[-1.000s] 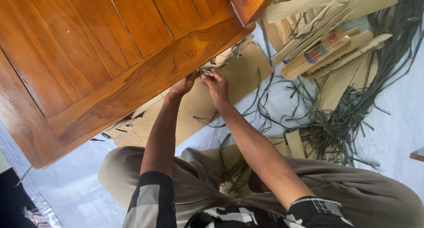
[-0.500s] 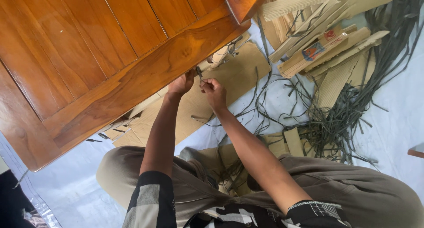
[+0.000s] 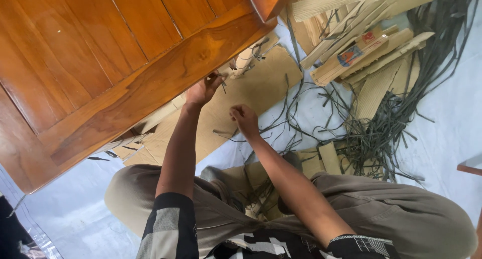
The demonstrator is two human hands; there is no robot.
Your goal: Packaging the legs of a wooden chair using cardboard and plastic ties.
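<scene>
Pale floor sheet [image 3: 442, 133] strewn with cardboard [image 3: 261, 88]; wooden panel [image 3: 100, 63] overhead.

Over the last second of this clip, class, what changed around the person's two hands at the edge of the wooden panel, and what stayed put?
The right hand let go at the panel edge and drew back toward the body, closed, over the flat cardboard. The left hand stayed at the edge of the wooden panel, with a small dark strap end by its fingers. The cardboard pile and loose dark straps lay unchanged.
</scene>
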